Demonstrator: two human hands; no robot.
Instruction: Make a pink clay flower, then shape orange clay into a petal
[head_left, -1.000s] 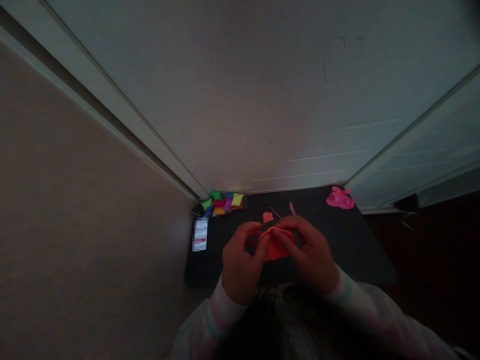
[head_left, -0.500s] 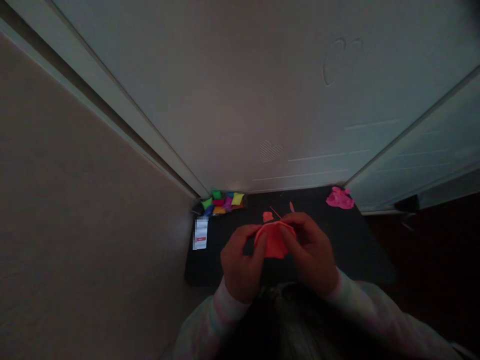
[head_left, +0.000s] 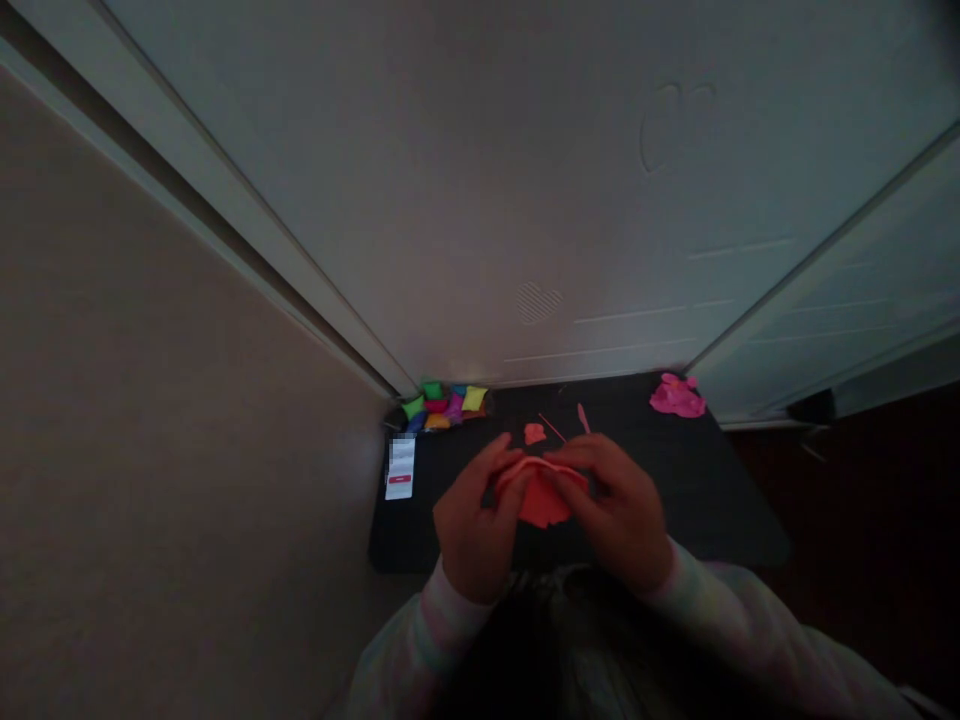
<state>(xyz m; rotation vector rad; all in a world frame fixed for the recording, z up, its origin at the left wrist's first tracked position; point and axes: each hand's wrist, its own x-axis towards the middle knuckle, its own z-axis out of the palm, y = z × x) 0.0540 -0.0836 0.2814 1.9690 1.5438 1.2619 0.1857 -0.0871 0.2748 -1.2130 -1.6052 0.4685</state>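
A thin, bendy sheet of orange-red modelling clay (head_left: 543, 500) hangs between both hands above the dark table. My left hand (head_left: 475, 520) pinches its left edge between thumb and fingers. On the opposite edge, my right hand (head_left: 624, 510) is closed with thumb in front and fingers behind. The top rim of the sheet looks folded over a little. Just beyond the hands lie a small lump of the same clay (head_left: 534, 433), a thin pink stick (head_left: 553, 428) and a pink modelling tool (head_left: 583, 418), whose near end is close to my right fingers.
Several colourful clay packets (head_left: 453, 405) lie at the table's back left corner, with a phone (head_left: 400, 470) below them. A bright pink crumpled piece (head_left: 677, 397) sits at the back right. A pale panel (head_left: 450, 200) rises behind the black table (head_left: 720, 490).
Both hands have shifted slightly left and down with the clay sheet. Its upper edge looks more bent over, and the left fingers are raised a little more. More of the pink tool shows.
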